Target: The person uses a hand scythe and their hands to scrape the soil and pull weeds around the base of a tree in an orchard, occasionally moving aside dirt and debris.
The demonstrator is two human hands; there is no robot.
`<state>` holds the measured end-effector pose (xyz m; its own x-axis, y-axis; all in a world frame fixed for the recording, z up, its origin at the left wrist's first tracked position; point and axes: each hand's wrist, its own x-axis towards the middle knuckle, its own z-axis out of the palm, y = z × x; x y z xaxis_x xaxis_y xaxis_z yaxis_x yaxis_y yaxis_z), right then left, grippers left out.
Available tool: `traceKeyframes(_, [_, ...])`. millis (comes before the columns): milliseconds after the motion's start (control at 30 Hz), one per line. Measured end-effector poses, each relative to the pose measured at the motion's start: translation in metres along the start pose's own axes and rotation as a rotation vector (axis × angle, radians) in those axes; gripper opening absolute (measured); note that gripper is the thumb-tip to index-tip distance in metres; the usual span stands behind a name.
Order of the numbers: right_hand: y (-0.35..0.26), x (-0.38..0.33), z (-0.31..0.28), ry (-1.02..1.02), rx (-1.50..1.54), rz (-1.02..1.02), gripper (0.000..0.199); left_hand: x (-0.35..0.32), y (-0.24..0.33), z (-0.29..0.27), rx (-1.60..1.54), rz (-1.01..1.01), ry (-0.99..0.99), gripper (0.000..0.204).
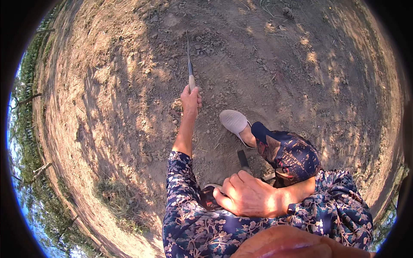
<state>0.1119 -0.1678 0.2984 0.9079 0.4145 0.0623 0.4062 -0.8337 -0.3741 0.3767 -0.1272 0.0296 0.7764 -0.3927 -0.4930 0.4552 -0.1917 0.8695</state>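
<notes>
ground: dry brown clodded soil [266, 73], all around you; grass tuft [114, 195] near left.
legs: white slip-on shoe [233, 121] planted mid-scene, right of the tool; dark patterned trouser knee [288, 152] near right.
right hand [249, 195]: curled closed, resting on your near knee, gripping nothing visible; dark flat object [243, 161] just beyond it, can't identify.
left hand [191, 99]: arm stretched far, fist closed on the tool's handle.
tool: thin metal-bladed, pale-wood-handled hand tool [189, 64], blade pointing far, tip at the soil.
step: looks like you're working the soil at the tip.
next: likely needs a firm grip; keep the stroke clear of the shoe.
</notes>
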Motion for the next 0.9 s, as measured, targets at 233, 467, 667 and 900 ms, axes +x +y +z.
traceKeyframes(233, [-0.015, -0.004, 0.0, -0.057, 0.007, -0.039, 0.033, 0.037, 0.031, 0.06, -0.037, 0.069, -0.159, 0.009])
traceKeyframes(467, [-0.021, -0.011, 0.007, -0.023, 0.11, -0.117, 0.024, -0.054, -0.039, 0.045, 0.297, 0.003, -0.356, 0.027])
traceKeyframes(667, [-0.031, -0.017, -0.004, 0.018, 0.245, -0.203, 0.025, -0.175, -0.046, -0.101, 0.244, -0.128, -0.131, 0.032])
traceKeyframes(900, [-0.029, -0.004, -0.033, 0.089, 0.953, -0.289, 0.028, -0.304, -0.088, -0.157, 0.046, -0.236, 0.212, 0.025])
